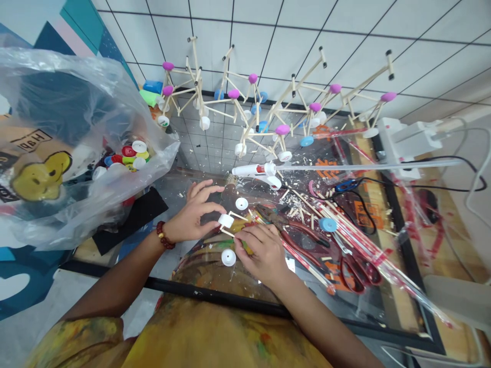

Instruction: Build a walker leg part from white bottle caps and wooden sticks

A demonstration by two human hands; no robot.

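Observation:
In the head view, my left hand (197,212) has its thumb and index fingertips at a small white block (226,220), its other fingers spread. Two short pale wooden sticks (239,216) extend from the block. My right hand (264,250) pinches the end of the nearer stick, its fingers curled. One white bottle cap (228,257) lies close to me beside the right thumb; another white cap (241,203) sits just beyond the block. Pliers (284,220) with red handles rest right of the right hand.
A white glue gun (255,170) with a long clear stick lies farther back. Several stick figures (282,130) with purple tops stand along the tiled wall. Red-handled scissors (355,268) and bundled sticks (360,245) lie right. A clear plastic bag (153,168) holds coloured caps at left.

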